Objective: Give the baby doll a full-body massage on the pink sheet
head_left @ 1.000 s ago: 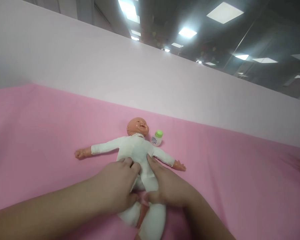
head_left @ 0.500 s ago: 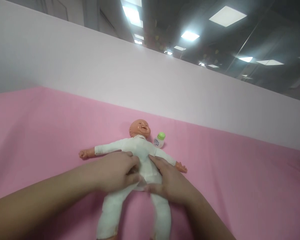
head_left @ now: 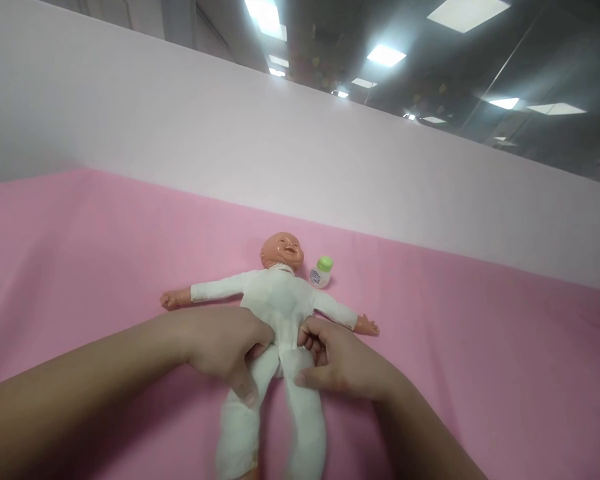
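Hands first: we see the left hand (head_left: 225, 350) clasped over the hip of the doll (head_left: 280, 303), thumb pressed down on its left-hand leg, while the right hand (head_left: 337, 363) has its fingers curled into the cloth at the other hip, gripping it as far as we can tell (the legs below are blurred). The doll lies face up, arms spread, on the pink sheet (head_left: 480, 347). A small green-capped bottle (head_left: 321, 272) lies just beside its head.

Both bare forearms reach forward, converging. The left hand (head_left: 225, 350) curls palm down, thumb extended. The right hand (head_left: 337, 360) is loosely fisted, fingers tucked.
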`<state>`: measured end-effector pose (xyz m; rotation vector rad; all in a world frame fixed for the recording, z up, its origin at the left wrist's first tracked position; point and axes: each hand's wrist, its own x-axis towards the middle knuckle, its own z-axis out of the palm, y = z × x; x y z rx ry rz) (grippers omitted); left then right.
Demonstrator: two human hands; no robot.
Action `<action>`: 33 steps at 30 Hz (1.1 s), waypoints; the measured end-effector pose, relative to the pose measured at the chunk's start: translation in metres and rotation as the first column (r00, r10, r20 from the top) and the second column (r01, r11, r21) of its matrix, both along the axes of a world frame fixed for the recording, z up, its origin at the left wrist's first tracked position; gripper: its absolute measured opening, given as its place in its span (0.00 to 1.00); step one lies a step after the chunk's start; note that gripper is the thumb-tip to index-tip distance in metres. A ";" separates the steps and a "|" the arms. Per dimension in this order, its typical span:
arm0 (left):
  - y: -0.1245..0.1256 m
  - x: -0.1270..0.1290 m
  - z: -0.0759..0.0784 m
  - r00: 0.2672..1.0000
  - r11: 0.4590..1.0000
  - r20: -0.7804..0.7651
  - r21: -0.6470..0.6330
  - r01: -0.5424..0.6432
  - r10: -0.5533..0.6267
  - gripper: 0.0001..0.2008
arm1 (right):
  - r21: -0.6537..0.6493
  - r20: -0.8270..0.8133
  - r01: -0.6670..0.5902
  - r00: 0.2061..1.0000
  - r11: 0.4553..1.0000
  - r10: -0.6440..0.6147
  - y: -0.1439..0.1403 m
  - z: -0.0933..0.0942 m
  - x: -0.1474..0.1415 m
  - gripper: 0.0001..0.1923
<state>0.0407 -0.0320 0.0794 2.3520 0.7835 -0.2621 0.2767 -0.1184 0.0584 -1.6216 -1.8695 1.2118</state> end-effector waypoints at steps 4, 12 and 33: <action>-0.008 0.007 -0.008 0.996 0.996 0.019 0.039 -0.083 0.083 0.21 | 0.069 0.090 0.046 0.995 0.997 -0.052 0.003 -0.005 -0.008 0.20; -0.008 -0.001 0.000 0.997 0.996 -0.019 -0.046 0.075 -0.076 0.21 | 0.149 0.216 -0.002 0.976 0.989 -0.031 -0.005 -0.009 -0.029 0.24; 0.105 0.078 -0.030 0.260 0.639 0.749 -0.270 -0.720 0.609 0.23 | 0.508 -0.277 0.536 0.843 0.674 -0.462 0.133 -0.026 -0.049 0.33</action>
